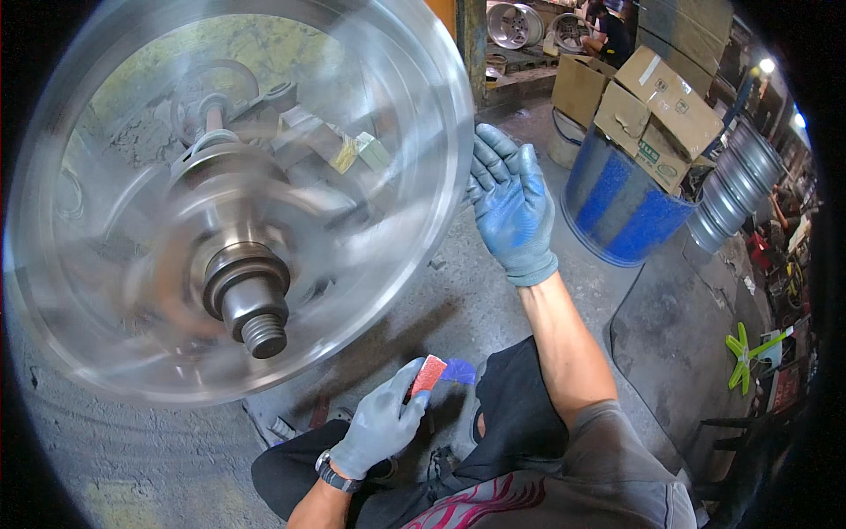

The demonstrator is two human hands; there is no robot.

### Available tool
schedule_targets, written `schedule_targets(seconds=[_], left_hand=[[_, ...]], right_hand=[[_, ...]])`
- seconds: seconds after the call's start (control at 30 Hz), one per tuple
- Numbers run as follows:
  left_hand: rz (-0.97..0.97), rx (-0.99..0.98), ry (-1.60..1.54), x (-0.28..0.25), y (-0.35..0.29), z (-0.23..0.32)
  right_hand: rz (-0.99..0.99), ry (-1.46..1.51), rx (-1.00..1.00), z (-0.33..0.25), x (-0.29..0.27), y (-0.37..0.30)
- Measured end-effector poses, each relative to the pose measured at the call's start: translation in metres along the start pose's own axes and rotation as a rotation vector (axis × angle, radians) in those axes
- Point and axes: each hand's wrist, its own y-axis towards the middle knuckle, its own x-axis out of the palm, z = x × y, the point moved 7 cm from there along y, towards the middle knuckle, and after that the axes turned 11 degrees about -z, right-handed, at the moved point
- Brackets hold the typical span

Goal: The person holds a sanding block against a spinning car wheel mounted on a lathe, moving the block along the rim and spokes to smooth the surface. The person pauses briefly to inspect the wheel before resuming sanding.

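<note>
A car wheel rim [441, 189], blurred by its spinning, fills the upper left of the head view. It turns on a steel shaft with a threaded end [264, 335]. My right hand [515, 207], in a grey-blue coated glove, is stretched flat, palm up, beside the rim's right edge. Its fingertips lie close to that edge; whether they touch I cannot tell. Lower down, over my lap, my left hand [379, 428] wears a grey glove and pinches a piece of red sandpaper [428, 375]. A purple-blue flap [458, 371] sticks out beside the sandpaper.
A blue drum [617, 198] with cardboard boxes [665, 97] on top stands to the right. Beyond it lean stacked silver rims [740, 185]. A dark mat [679, 326] and a bright green star-shaped part [742, 354] lie at right. Another person [614, 40] sits far back near more rims.
</note>
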Motion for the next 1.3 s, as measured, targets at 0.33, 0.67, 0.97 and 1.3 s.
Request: schedule_targets(seconds=[0.33,0.67,0.97,1.3], left_hand=[[-0.015,-0.024,-0.015,0.0001,0.0011,0.0000],[-0.012,-0.030,-0.024,-0.0017,0.0018,0.0017],[0.006,-0.007,-0.023,-0.0026,0.0013,0.0014],[-0.014,-0.049,-0.038,-0.0029,0.0017,0.0018]], right_hand=[[-0.055,0.053,-0.013,0.0008,-0.0019,0.0010],[0.038,-0.090,0.020,0.0003,0.0017,0.0000],[0.007,-0.053,-0.013,-0.0005,0.0029,0.0009],[0.045,-0.170,-0.009,-0.0037,0.0051,0.0014]])
